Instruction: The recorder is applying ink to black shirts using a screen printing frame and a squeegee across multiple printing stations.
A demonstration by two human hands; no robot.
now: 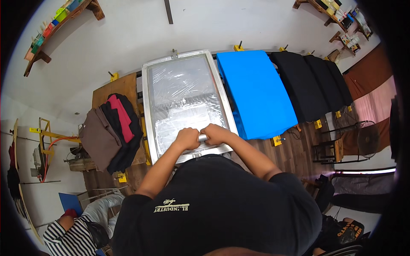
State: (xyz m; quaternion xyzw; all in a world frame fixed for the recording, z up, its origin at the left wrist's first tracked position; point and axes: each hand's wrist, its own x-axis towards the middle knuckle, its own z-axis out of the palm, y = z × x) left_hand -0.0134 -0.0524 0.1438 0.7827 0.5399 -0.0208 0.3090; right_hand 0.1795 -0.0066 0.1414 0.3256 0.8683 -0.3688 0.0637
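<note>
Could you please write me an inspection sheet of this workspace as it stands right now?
Surface: a row of wooden print boards; one under the frame, the others dressed with garments.
Job's things: aluminium screen-printing frame lying flat, mesh shiny; a metal squeegee handle near its close edge.
Clutter: pile of brown, red and black garments at left.
Hands: left hand and right hand both closed on the handle.
Cables: an orange hose at far left.
Surroundings: blue shirt, black shirts, wall shelves, a person in a striped top.

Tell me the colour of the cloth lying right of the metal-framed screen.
Bright blue cloth, seen best in the head view, beside the screen frame.
</note>
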